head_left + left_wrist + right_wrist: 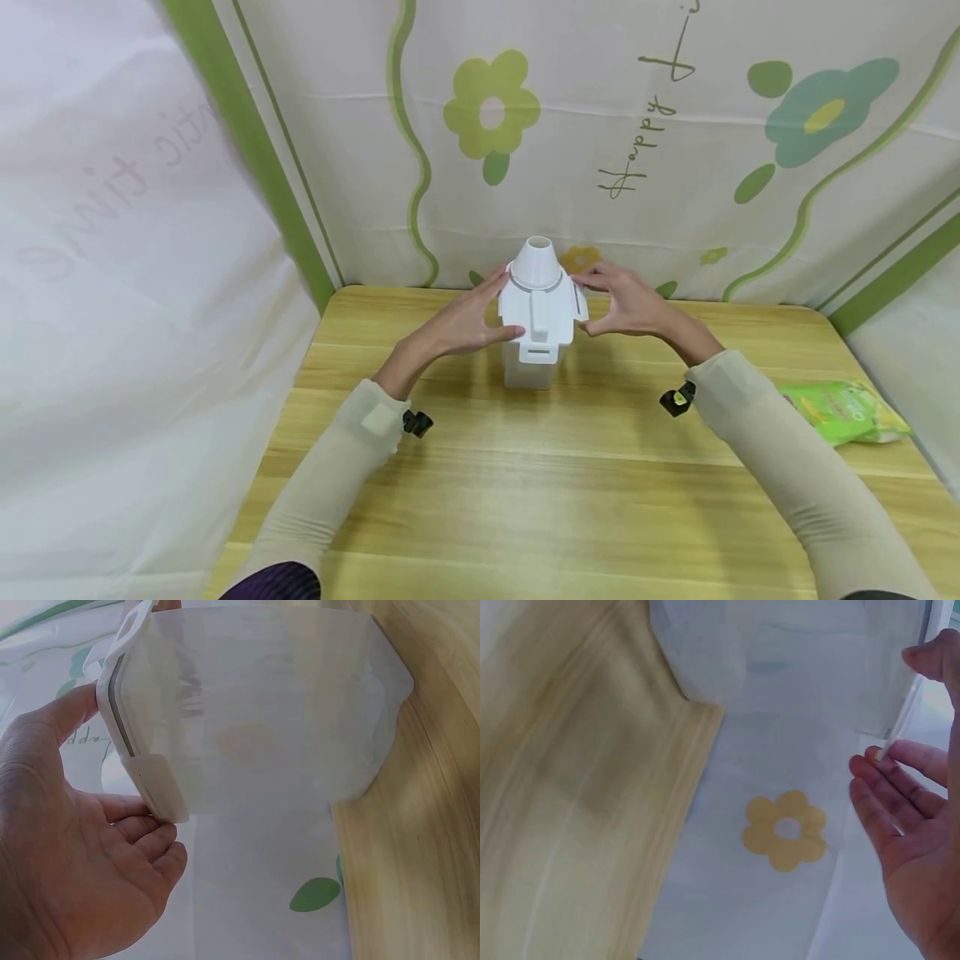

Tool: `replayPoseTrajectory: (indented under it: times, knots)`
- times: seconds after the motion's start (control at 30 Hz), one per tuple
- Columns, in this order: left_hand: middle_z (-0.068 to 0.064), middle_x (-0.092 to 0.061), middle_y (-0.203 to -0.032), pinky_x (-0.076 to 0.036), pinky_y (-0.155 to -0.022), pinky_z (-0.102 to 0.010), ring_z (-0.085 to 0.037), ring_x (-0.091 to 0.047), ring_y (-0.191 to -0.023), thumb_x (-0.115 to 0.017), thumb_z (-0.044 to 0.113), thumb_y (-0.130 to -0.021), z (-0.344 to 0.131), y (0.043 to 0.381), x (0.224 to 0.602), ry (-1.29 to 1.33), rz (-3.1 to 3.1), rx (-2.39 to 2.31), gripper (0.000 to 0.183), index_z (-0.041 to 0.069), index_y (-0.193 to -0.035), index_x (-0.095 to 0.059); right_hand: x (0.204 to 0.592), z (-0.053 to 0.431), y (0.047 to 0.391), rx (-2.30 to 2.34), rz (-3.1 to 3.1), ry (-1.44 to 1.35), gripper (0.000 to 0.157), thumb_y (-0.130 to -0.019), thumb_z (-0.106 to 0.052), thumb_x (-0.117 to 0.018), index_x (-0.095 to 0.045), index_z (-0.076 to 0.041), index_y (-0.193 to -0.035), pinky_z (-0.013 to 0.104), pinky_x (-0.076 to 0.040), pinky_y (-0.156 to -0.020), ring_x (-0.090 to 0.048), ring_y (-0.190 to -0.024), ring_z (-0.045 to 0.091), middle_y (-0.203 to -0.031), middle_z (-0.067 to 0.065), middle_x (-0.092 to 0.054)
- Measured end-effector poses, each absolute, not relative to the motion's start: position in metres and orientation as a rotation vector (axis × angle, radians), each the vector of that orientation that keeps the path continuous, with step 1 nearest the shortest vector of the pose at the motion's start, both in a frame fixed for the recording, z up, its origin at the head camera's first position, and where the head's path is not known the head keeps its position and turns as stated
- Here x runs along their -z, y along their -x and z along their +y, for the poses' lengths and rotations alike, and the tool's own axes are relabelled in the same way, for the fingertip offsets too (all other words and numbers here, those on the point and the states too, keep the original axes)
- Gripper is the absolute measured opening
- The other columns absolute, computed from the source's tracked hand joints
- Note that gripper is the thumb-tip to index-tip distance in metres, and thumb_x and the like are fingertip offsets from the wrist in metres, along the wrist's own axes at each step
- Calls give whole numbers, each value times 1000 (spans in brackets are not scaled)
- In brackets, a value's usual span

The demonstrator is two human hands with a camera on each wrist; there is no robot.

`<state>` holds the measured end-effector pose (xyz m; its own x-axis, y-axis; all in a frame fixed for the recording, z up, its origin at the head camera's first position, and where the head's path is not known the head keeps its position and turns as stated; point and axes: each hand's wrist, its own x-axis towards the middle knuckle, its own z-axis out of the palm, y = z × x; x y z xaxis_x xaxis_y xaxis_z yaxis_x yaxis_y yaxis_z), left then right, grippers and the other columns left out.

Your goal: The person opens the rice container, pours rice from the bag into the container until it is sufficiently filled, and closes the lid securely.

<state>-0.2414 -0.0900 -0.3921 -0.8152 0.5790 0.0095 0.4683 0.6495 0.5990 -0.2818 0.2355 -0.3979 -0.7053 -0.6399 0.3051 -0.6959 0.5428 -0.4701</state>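
Observation:
A translucent plastic container (pixel 529 372) stands upright near the table's back edge, topped by a white lid (pixel 555 315) with a cone-shaped spout. My left hand (pixel 467 321) holds the lid's left side, thumb at its front and forefinger farther back. In the left wrist view, fingertips touch a side flap (pixel 157 787) on the lid. On the other side my right hand (pixel 628 302) grips the lid's edge around the right flap (pixel 580 302), which sticks outward. The right wrist view has its thumb and fingers at the rim; the container (pixel 795 660) partly fills the top.
A green packet (pixel 843 410) lies on the wooden table (pixel 555 492) at the right, partly behind the right sleeve. Close behind the container hangs a white curtain (pixel 360 167) with flowers and green bands. Another white curtain (pixel 135 333) hangs along the left.

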Motion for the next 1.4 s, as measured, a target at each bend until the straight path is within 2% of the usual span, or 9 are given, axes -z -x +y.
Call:
replayPoseTrajectory:
  times: [0.27, 0.43, 0.63, 0.9, 1.0, 1.2, 1.4]
  knots:
    - [0, 3, -178, -19, -131, -50, -28, -13, -163, -65, 61, -97, -89, 242, 391, -869, 2681, -904, 105, 11, -171, -9, 389, 237, 282, -892, -2769, -1152, 75, -74, -16, -90, -62, 9, -139, 60, -57, -96, -66, -113, 45, -130, 24, -63]
    - [1, 3, -178, -20, -131, -50, -29, -14, -163, -65, 62, -97, -88, 243, 393, -867, 2682, -907, 106, 12, -171, -9, 383, 239, 283, -773, -2803, -1157, 75, -74, -22, -91, -66, 5, -139, 57, -57, -95, -65, -113, 38, -128, 20, -65]
    - [1, 3, -178, -19, -131, -49, -28, -13, -163, -66, 61, -97, -87, 244, 394, -867, 2676, -916, 106, 11, -171, -10, 375, 239, 283, -711, -2841, -1168, 76, -74, -23, -92, -66, 4, -139, 55, -57, -93, -65, -110, 35, -127, 18, -65]
    - [-1, 1, -178, -19, -131, -48, -26, -13, -163, -66, 61, -96, -86, 244, 393, -862, 2681, -917, 106, 11, -171, -11, 379, 241, 281, -779, -2872, -1147, 78, -78, -25, -92, -62, 4, -144, 60, -56, -96, -64, -116, 42, -133, 19, -64]
    - [-4, -4, -178, -21, -130, -50, -29, -17, -163, -67, 61, -96, -86, 243, 393, -862, 2720, -903, 104, 10, -170, -17, 381, 241, 282, -812, -2859, -1163, 77, -80, -23, -91, -60, 5, -145, 60, -56, -98, -64, -117, 42, -135, 22, -63]
    - [-10, -17, -176, -26, -129, -53, -33, -26, -160, -66, 58, -98, -82, 238, 390, -875, 2799, -901, 93, 5, -166, -30, 379, 243, 285, -1010, -2877, -1128, 77, -88, -19, -88, -52, 7, -151, 61, -51, -107, -62, -127, 49, -148, 28, -56]
    - [-9, -17, -177, -26, -129, -52, -31, -23, -161, -59, 67, -99, -70, 232, 387, -757, 2852, -964, 96, 9, -168, -27, 380, 238, 292, -1231, -2873, -958, 68, -100, -25, -75, -48, 1, -157, 60, -44, -115, -53, -139, 49, -160, 23, -48]
